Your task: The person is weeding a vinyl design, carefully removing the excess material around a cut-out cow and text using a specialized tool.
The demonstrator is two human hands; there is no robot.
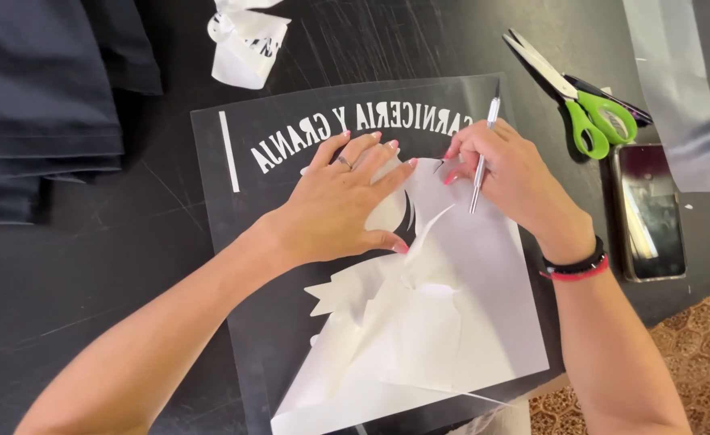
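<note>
Head view: right hand (pixel 510 171) fingers curled tight around a thin metal weeding tool (pixel 481 153), held like a pen, shaft slanting up past the knuckles, tip end down by the white vinyl. Thumb and forefinger tips also pinch at the edge of the white vinyl film (pixel 444 322) where it lifts. Left hand (pixel 345 201) is flat, fingers spread and nearly straight, gripping nothing, pressing down on the clear carrier sheet (pixel 226 217) and the upper part of the white shape; ring on one finger. Both hands almost touch at the fingertips and cover the spot being worked, so the tool tip can't be seen.

White vinyl is partly peeled and crumpled over the lower middle of the sheet, loose flaps standing up. Mirrored white lettering arcs across the sheet top, white bar at its left edge. Sheet lies on a black table (pixel 113 266).

Around it: green-handled scissors (pixel 581 101) upper right, dark phone (pixel 649 211) just beside the right wrist, grey film strip (pixel 681 89) far right, wad of white scrap vinyl (pixel 246 40) at top, folded dark fabric (pixel 41 97) at left. Black and red wristbands (pixel 574 268) on the right wrist.
</note>
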